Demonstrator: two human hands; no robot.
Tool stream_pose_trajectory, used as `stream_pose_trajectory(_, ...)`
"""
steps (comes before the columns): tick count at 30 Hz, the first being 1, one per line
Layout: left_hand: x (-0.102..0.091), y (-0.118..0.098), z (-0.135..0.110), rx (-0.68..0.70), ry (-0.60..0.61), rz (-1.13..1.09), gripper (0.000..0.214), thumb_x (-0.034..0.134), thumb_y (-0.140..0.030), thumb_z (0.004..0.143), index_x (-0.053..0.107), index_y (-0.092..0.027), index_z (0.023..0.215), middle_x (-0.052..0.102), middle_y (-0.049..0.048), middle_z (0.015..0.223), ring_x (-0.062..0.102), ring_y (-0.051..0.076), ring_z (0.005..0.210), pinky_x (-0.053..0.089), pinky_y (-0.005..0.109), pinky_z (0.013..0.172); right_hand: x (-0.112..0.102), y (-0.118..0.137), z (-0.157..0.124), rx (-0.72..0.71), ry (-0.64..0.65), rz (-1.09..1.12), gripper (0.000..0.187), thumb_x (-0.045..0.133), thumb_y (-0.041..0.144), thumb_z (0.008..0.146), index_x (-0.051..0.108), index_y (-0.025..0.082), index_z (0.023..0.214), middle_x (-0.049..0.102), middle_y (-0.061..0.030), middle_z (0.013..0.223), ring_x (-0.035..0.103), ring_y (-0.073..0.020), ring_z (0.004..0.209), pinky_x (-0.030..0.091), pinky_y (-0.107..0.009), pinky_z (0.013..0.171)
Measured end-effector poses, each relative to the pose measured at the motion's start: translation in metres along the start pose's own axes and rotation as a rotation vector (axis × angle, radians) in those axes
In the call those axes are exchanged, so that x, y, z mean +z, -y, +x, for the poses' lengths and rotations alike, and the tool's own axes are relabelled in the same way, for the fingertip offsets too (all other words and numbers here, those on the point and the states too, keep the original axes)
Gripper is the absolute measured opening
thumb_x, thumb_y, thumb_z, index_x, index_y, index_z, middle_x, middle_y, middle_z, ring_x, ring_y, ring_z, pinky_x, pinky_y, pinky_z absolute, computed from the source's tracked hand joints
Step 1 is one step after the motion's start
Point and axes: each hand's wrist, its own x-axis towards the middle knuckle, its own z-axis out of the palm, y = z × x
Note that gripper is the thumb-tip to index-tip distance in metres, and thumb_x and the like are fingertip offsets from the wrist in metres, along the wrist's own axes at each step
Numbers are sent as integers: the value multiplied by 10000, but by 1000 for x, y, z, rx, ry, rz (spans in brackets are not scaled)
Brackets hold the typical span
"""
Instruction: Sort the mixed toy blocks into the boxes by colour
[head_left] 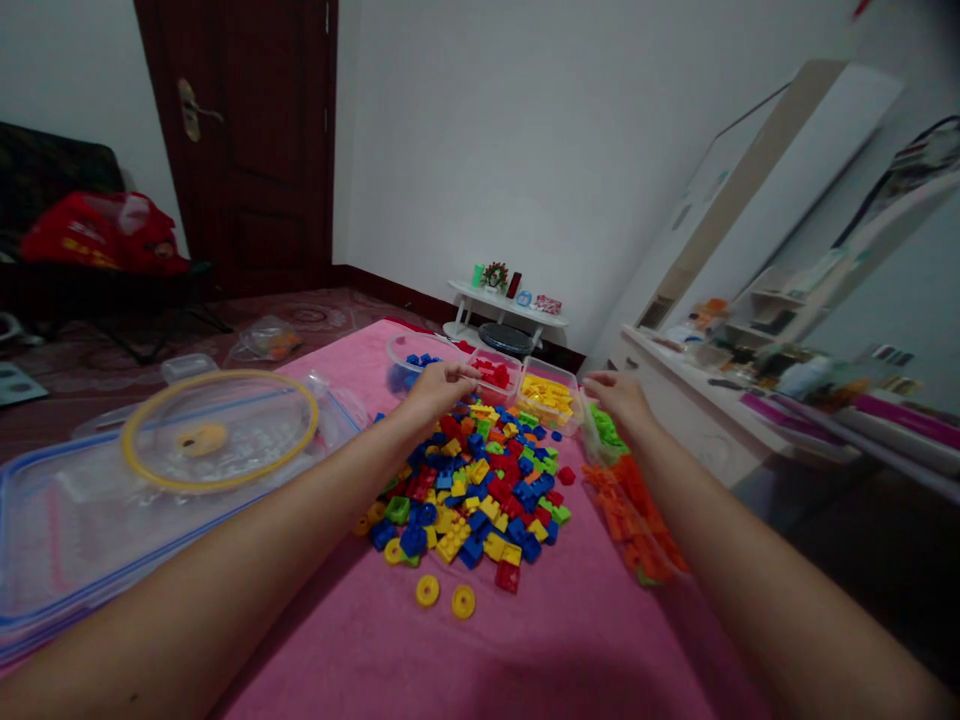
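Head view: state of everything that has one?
door, shut
blue tub, open, partly filled
red tub, open, partly filled
yellow tub, open, partly filled
round lid, off, lying flat
brick pile, loose, mixed colours
left hand, over brick pile, grip unclear
right hand, by green bricks, grip unclear

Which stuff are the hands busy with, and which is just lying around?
In use: left hand, right hand, mixed brick pile, blue-brick tub, red-brick tub, yellow-brick tub, green bricks, orange bricks.
Lying about: round lid, red bag, small white table.
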Motion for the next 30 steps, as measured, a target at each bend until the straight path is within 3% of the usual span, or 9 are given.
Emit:
stream_pose_trajectory(1,-2,1,2,19,-13,17,208,581,-157,701,614,-116,902,644,19,724,567,83,578,465,192,532,16,3,-10,-64,89,-37,181,672,171,619,695,151,797,686,-39,809,624,-179,815,488,-277,747)
stream_pose_trajectory(3,-8,3,7,59,-38,68,232,572,-178,708,619,-113,925,659,33,746,581,95,602,467,197,542,49,6,-31,-408,400,-293,214,598,146,675,708,152,859,700,-45,862,627,-172,812,489,-292,768)
stream_pose_trajectory(6,-17,11,18,148,-101,225,258,573,-218,713,638,-110,938,689,62,819,620,130,683,479,213,579,91,1,-54,-734,482,-575,425,494,19,659,699,180,994,696,-49,988,615,-183,936,452,-302,868)
stream_pose_trajectory(8,-24,17,24,226,-158,376,254,566,-227,721,656,-110,927,700,73,865,637,152,757,495,233,647,110,-6,-60,-807,513,-689,526,474,-12,645,666,198,1088,655,-51,1125,563,-198,1076,408,-313,945)
stream_pose_trajectory(12,-32,29,29,272,-182,748,295,528,-207,750,677,-147,998,699,71,980,632,179,920,482,274,827,127,-19,-59,-797,644,-777,634,523,13,634,566,211,1235,526,-68,1317,493,-229,1179,378,-336,981)
stream_pose_trajectory(16,-29,32,19,244,-123,1063,361,499,-167,752,671,-190,1070,666,75,1100,577,217,1079,430,310,933,121,-18,-62,-764,653,-810,587,583,106,655,551,194,1235,578,-84,1242,534,-232,1114,402,-307,924)
stream_pose_trajectory(22,-19,25,4,184,-99,1357,369,488,-132,746,671,-191,1061,663,108,1052,578,260,1041,471,343,857,103,-13,-84,-621,603,-887,304,507,146,739,652,186,1003,683,-65,939,614,-182,841,412,-250,698)
stream_pose_trajectory(30,-18,20,-2,62,-51,1481,294,496,-161,783,666,-159,1022,641,134,1065,601,267,995,497,372,814,96,-31,-103,-601,515,-861,217,572,169,682,664,196,877,654,-43,857,581,-166,825,366,-235,665)
